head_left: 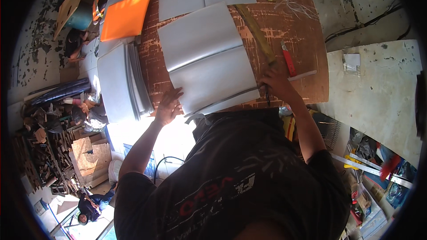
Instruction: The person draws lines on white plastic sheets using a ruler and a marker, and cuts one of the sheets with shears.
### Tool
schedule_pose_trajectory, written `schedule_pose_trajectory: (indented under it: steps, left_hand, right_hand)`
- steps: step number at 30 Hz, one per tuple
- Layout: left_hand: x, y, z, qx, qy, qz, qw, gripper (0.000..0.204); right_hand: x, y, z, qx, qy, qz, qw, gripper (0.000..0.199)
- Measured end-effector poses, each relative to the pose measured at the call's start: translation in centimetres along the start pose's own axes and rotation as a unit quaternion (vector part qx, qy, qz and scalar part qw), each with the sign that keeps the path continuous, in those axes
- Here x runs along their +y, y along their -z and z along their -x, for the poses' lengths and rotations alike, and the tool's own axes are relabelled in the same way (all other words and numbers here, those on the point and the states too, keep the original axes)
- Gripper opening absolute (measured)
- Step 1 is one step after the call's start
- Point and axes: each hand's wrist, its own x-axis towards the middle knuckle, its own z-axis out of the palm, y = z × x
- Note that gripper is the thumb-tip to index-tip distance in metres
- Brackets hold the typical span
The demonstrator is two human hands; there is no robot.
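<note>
Risk: grey sheet (207,60) slipping sideways mid-stroke, likely if the left hand (168,105) eases off, since only that one palm pins it near the counter's (307,31) near edge. Second risk: thin dark tool (267,95) wandering off its line at the sheet's near right corner, close to the fingers. Third: red-handled knife (288,59) and yellow ruler (255,31) lying just beside the working wrist, easy to knock.

Left hand: spread flat, fingers apart, pressing the sheet's near left corner. Right hand (276,82): curled tight around the tool, tip at the sheet's edge.
</note>
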Motion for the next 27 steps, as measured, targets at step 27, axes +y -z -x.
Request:
schedule_pose_trajectory:
  steps: [27]
  left_hand:
    - [-5.8,-1.0,-7.9,0.167,0.512,0.441,0.717,0.027]
  right_hand:
    - [15.6,4.3,-3.4,0.31,-0.328,-0.004,0.892,0.045]
